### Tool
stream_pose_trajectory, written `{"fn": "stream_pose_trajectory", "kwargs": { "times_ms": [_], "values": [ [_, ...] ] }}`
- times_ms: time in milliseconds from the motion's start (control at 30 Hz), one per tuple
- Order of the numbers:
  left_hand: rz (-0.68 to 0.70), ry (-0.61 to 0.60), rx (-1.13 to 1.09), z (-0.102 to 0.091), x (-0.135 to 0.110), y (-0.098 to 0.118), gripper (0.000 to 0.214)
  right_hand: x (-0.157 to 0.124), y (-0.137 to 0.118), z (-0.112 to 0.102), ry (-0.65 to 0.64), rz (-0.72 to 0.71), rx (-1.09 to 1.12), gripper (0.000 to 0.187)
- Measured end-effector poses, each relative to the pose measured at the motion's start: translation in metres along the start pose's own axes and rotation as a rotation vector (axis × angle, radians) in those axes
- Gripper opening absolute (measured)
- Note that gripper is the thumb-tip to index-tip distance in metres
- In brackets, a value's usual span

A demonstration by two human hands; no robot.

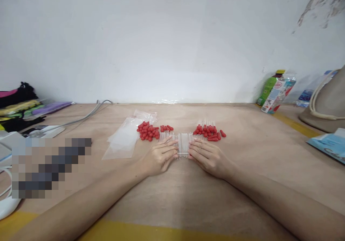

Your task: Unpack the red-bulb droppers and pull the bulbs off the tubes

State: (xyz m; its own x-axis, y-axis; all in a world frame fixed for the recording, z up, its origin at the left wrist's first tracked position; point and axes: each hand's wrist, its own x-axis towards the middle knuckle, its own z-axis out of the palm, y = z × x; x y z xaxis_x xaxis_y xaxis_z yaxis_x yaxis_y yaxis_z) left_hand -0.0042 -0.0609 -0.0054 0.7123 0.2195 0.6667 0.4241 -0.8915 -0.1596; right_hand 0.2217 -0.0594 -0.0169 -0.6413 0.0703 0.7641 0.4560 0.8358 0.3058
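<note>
A row of clear glass tubes lies on the wooden table in front of me. My left hand presses its stretched fingers flat against the left side of the row. My right hand does the same from the right, so the tubes are squeezed between the two. A heap of red rubber caps lies just beyond my left hand. More tubes with red caps on them lie just beyond my right hand.
Clear plastic bags lie left of the caps. Grey cables and coloured cloth sit far left. A green bottle and packets, a beige hat and a blue packet stand at the right. A white wall is behind.
</note>
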Motion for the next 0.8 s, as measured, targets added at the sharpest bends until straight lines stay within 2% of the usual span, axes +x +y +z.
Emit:
{"fn": "stream_pose_trajectory", "kwargs": {
  "times_ms": [133,200,267,367,433,533,633,700,800],
  "values": [
    [0.006,0.021,-0.008,-0.003,-0.003,-0.001,0.014,-0.002,0.0,-0.004,0.014,-0.009,0.02,0.017],
    [-0.026,0.034,0.005,-0.006,-0.007,-0.004,0.014,-0.004,0.004,-0.008,0.042,0.033,0.037,0.018],
    [-0.096,0.07,0.046,-0.008,-0.011,-0.009,0.015,-0.009,0.011,-0.012,0.096,0.17,0.037,0.017],
    [-0.229,0.133,0.132,-0.01,-0.012,-0.014,0.019,-0.021,0.03,-0.018,0.197,0.48,-0.038,0.012],
    [-0.292,0.14,0.184,-0.009,-0.01,-0.016,0.026,-0.031,0.045,-0.022,0.234,0.647,-0.063,0.016],
    [-0.331,0.106,0.221,-0.007,-0.006,-0.017,0.038,-0.047,0.07,-0.028,0.225,0.886,-0.082,0.025],
    [-0.332,0.139,0.192,-0.007,-0.006,-0.02,0.037,-0.061,0.088,-0.032,0.229,1.19,-0.065,0.033],
    [-0.319,0.183,0.174,-0.006,-0.006,-0.022,0.032,-0.067,0.096,-0.032,0.213,1.303,-0.052,0.032],
    [-0.285,0.194,0.187,-0.006,-0.004,-0.021,0.027,-0.071,0.099,-0.031,0.133,1.346,-0.054,0.026]
  ]
}}
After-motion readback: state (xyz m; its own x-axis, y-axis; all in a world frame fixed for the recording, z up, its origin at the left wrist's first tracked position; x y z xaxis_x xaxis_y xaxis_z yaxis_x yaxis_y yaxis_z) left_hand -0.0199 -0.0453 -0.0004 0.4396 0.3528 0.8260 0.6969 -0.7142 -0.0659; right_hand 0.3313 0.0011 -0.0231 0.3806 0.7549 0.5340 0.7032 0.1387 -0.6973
